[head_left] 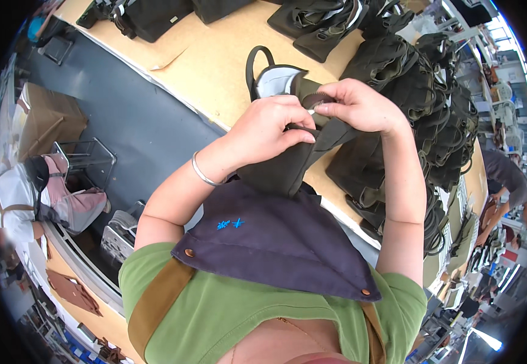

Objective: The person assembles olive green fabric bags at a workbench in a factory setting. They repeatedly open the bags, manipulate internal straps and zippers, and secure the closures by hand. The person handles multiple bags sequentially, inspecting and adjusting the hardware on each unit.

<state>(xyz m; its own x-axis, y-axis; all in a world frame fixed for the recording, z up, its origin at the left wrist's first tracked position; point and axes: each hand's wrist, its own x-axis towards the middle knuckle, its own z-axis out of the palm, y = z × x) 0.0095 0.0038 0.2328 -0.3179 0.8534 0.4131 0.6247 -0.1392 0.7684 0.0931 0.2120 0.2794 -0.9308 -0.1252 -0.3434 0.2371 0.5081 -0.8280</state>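
Observation:
A dark olive fabric bag (274,174) is held up against my front, over the table's edge. My left hand (274,128) is closed on its upper edge, thumb and fingers pinching the cloth. On the other side of the opening, my right hand (363,108) grips the bag's edge beside a brown toothed strip (317,99), which looks like zipper tape. A small pale bit shows between the two hands. Beyond my left hand, a shiny whitish sheet (280,79) sits by a dark handle loop (249,68). My fingers hide part of the opening.
Piles of similar dark bags (436,109) cover the table (221,60) on the right, with more bags (318,24) at the far side. To the left are a brown box (51,121) and a metal-framed stool (87,155). Co-workers sit at left (18,197) and stand at right (509,176).

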